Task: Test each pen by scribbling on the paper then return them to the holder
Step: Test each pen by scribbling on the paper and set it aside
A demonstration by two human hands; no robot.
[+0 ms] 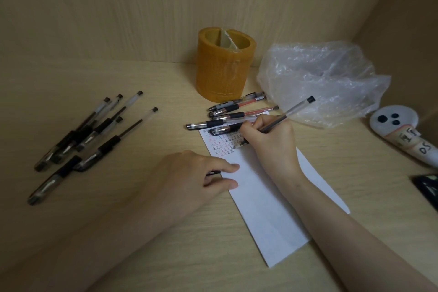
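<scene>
The right hand [267, 140] was closed round one pen [289, 111], its tip set on the single sheet of paper [267, 208] among rows of marks. The left hand [187, 178] was laid on the paper's edge, with what seemed a small dark cap [213, 172] pinched between thumb and finger. Short, light strokes were called for, with the sheet kept pinned flat. One holder [225, 71], with no pen seen inside, was stood behind the paper. About five pens [232, 111] were counted just before it, and about six more [90, 135] well apart on the tabletop [142, 244].
</scene>
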